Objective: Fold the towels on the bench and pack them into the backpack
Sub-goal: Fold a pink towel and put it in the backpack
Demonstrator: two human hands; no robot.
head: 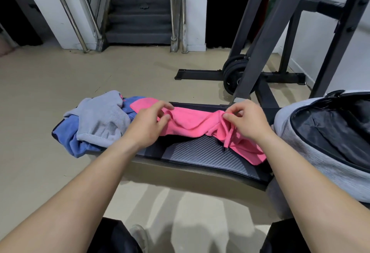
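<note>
A pink towel point(192, 121) lies crumpled across the middle of the black bench point(202, 152). My left hand point(148, 123) pinches its left part between thumb and fingers. My right hand point(246, 120) pinches a bunched fold at its right part, where a pink hanging loop dangles. A grey towel point(102, 120) lies heaped on a blue towel point(80, 144) at the bench's left end. The grey backpack point(312, 144) stands at the bench's right end with its zipped mouth wide open, showing a dark lining.
A black steel rack point(268, 38) with weight plates point(233, 74) stands behind the bench on the right. A staircase point(140, 8) with metal handrails is at the back. Beige floor surrounds the bench. My knees and a shoe show at the bottom.
</note>
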